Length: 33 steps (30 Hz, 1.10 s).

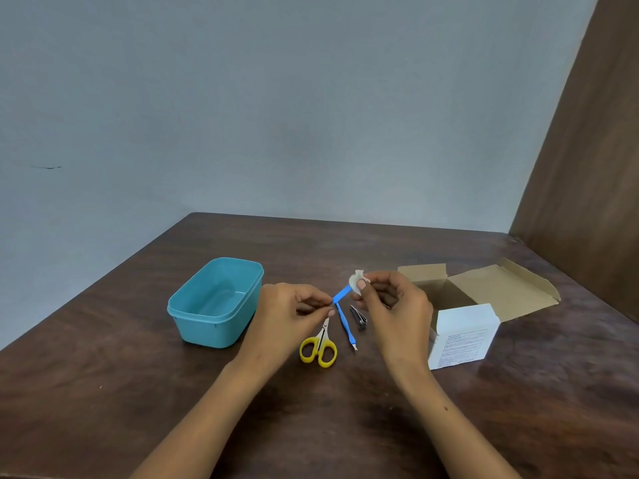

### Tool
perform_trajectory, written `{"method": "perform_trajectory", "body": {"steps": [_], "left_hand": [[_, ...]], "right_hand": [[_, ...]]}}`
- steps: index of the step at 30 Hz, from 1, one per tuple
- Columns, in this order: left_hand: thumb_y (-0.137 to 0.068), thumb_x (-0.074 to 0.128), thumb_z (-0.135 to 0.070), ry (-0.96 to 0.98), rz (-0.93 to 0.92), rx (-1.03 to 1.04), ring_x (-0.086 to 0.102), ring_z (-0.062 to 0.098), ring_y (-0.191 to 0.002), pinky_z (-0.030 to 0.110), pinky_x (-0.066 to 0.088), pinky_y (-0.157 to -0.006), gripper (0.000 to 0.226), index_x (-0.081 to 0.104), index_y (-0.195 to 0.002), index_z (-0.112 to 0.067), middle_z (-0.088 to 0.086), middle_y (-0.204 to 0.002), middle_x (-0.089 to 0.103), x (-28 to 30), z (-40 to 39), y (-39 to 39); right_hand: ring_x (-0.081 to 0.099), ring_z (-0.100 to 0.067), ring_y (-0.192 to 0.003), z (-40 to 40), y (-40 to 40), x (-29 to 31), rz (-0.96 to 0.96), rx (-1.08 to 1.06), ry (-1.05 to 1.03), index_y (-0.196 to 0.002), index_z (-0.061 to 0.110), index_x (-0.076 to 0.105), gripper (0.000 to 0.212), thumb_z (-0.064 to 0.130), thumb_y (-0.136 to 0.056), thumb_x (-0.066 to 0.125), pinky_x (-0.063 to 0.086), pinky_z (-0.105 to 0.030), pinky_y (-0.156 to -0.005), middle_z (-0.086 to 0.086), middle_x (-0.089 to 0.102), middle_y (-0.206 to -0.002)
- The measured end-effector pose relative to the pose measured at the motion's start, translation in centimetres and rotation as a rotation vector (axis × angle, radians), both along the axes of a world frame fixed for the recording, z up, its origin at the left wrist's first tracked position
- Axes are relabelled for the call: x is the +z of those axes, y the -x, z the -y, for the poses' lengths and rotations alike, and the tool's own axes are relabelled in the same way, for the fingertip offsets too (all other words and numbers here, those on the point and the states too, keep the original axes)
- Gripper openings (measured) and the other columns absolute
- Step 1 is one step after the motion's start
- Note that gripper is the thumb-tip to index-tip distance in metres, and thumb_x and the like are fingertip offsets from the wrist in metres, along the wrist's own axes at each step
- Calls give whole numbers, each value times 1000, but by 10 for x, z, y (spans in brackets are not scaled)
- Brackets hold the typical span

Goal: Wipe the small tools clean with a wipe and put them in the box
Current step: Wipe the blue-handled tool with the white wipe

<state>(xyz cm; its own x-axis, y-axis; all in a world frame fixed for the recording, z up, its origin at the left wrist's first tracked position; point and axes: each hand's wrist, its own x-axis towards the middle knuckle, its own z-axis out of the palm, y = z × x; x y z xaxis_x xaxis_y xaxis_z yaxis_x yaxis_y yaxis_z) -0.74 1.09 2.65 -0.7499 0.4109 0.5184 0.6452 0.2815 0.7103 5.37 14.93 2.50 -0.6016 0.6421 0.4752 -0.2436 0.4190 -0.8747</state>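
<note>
My left hand [294, 314] pinches one end of a short blue tool [342, 294] above the table. My right hand [390, 302] holds a small white wipe [356, 280] pressed around the tool's other end. Below them on the table lie yellow-handled scissors [320, 347], a long blue-handled pusher [346, 324] and a metal nail clipper [358, 318]. The open teal plastic box [216, 302] stands to the left with nothing visible inside it.
An open white cardboard carton [463, 335] with its flaps spread stands to the right of my hands. A brown wooden panel [584, 160] rises at the right. The dark wooden table [138, 392] reaches a grey wall behind.
</note>
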Motion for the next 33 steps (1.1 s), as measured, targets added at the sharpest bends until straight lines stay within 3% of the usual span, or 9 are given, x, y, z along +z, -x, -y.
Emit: {"method": "perform_trajectory", "body": {"steps": [7,12,19,22,26,28,33], "left_hand": [[-75,74,2,-249,507,-191,73,20,-68,19,54,-57,11,74,-85,-3,11,-74,75,12,4,-6],[-76,72,1,-283,620,-253,73,19,-69,19,54,-57,14,73,-90,1,14,-77,75,15,6,-8],[-79,69,1,-307,633,-240,73,17,-70,18,54,-58,15,73,-93,0,12,-79,75,16,8,-8],[-77,71,0,-289,626,-233,74,18,-71,19,55,-59,15,73,-92,0,12,-79,75,16,7,-8],[-77,72,-1,-284,628,-207,74,21,-73,24,59,-65,15,73,-92,-2,13,-79,75,15,7,-6],[-77,71,-1,-288,627,-190,74,20,-73,23,59,-65,16,73,-93,-2,11,-78,76,15,7,-5],[-78,69,2,-307,604,-205,74,20,-73,21,57,-63,14,73,-91,-2,14,-82,75,15,7,-7]], "right_hand": [[62,-3,-77,2,-2,3,-135,-129,-316,-84,10,67,19,-7,-77,66,46,-3,-68,2,66,-85],[63,-8,-76,1,0,0,-155,-92,-515,-82,9,68,14,-3,-76,71,47,-3,-69,-2,67,-87],[65,-9,-79,1,2,-7,-102,20,-722,-86,11,74,13,4,-75,75,49,-11,-71,-1,71,-89],[65,-6,-78,1,1,-6,-110,19,-660,-87,11,72,13,3,-77,73,50,-11,-69,2,70,-88],[64,1,-79,4,-1,3,-90,49,-288,-82,19,59,19,7,-79,73,49,-6,-65,13,64,-77],[64,2,-77,3,-2,4,-85,95,-209,-77,22,58,23,5,-79,73,49,-7,-65,13,65,-76],[65,-1,-82,2,0,-1,-47,147,-372,-92,14,74,15,6,-79,72,52,-11,-68,7,66,-89]]}}
